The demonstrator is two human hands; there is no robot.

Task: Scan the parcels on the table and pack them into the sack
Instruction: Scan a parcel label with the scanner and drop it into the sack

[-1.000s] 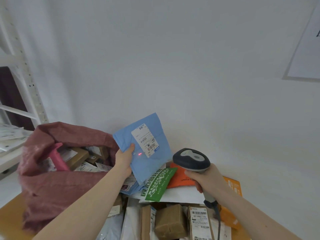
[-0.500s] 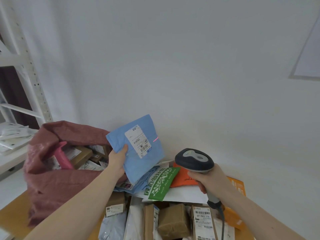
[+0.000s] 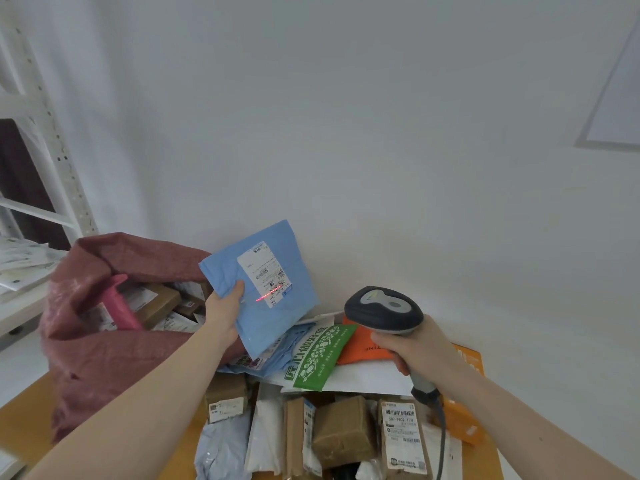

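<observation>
My left hand (image 3: 223,311) grips a flat blue mailer (image 3: 273,306) by its left edge and holds it up above the pile, its white label (image 3: 265,268) facing me. A red scan line lies across the lower barcode of that label. My right hand (image 3: 415,344) grips the handle of a grey barcode scanner (image 3: 382,310), whose head points at the mailer. The dark red woven sack (image 3: 86,334) stands open at the left, with a pink parcel (image 3: 119,308) and brown boxes inside.
A pile of parcels covers the wooden table (image 3: 24,420): a green pouch (image 3: 320,356), an orange mailer (image 3: 365,346), brown boxes (image 3: 343,431), white and pale blue bags, an orange box (image 3: 465,403) at the right. White shelving (image 3: 38,161) stands at the left; a white wall lies behind.
The red scan line has moved from the bare blue surface right of the label onto the label's barcode. The mailer has stayed held up in about the same spot.
</observation>
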